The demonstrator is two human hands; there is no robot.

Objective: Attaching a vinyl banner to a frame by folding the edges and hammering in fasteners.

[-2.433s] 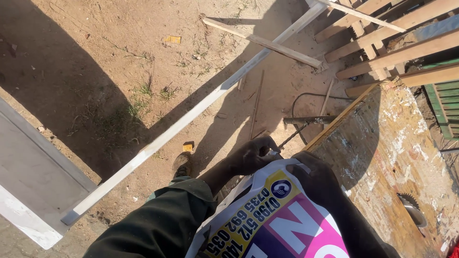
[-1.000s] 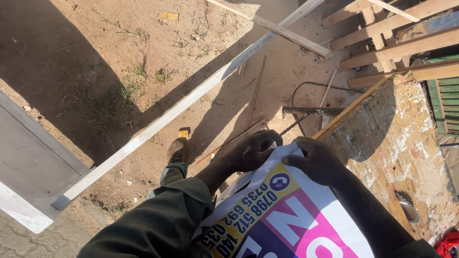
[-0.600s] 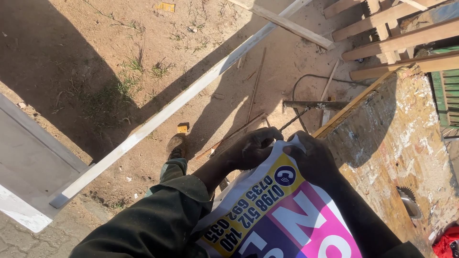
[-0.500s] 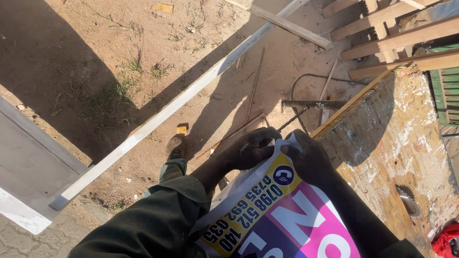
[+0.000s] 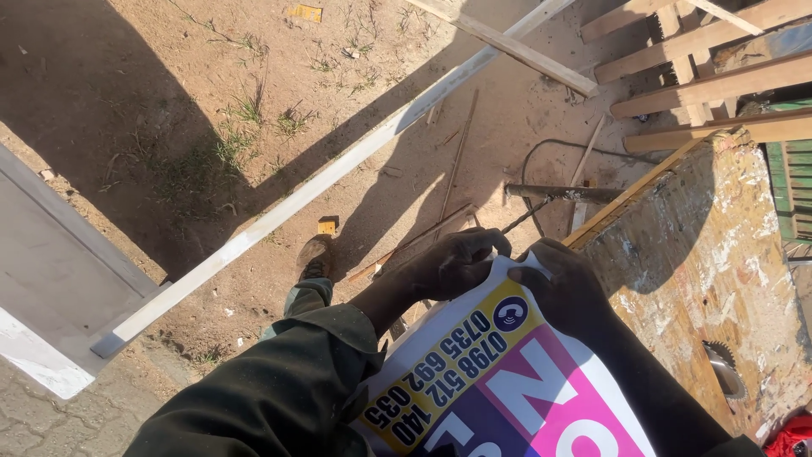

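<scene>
I hold a printed banner sheet (image 5: 499,381), white with yellow, purple and pink areas, in front of my chest. My left hand (image 5: 452,264) grips its upper corner from the left side, fingers curled over the edge. My right hand (image 5: 562,283) clamps the same top edge just to the right. Both hands are close together, almost touching. My dark green sleeve (image 5: 279,389) runs up to the left hand. Below the hands my boot (image 5: 315,256) stands on the sandy ground.
A long pale plank (image 5: 338,165) lies diagonally across the sand. A chipboard work surface (image 5: 702,271) with a circular saw blade (image 5: 726,369) is at right. Wooden frames (image 5: 702,59) stand at top right. Thin rods and a cable (image 5: 541,161) lie on the ground. A grey board (image 5: 51,271) sits at left.
The view has shifted slightly downward and both hands have moved closer together on the banner's top corner, with the sheet drawn a little higher toward me.
</scene>
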